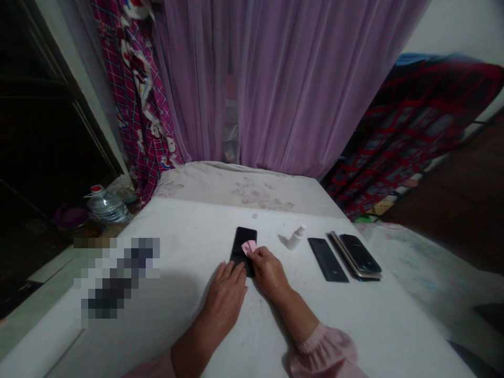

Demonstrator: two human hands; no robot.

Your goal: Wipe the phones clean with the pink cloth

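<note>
Left hand (225, 296) lies open, our fingertips (236, 270) pinning the lower edge of the black phone (241, 252) to the white table (185, 231), a steady hold. On its dark face sits a pink cloth (249, 247), pinched firmly in our right hand (268, 273); light, even pressure suits the glass. Further right: small spray bottle (295, 237), second phone (327, 259), stacked phones (356, 256).
</note>
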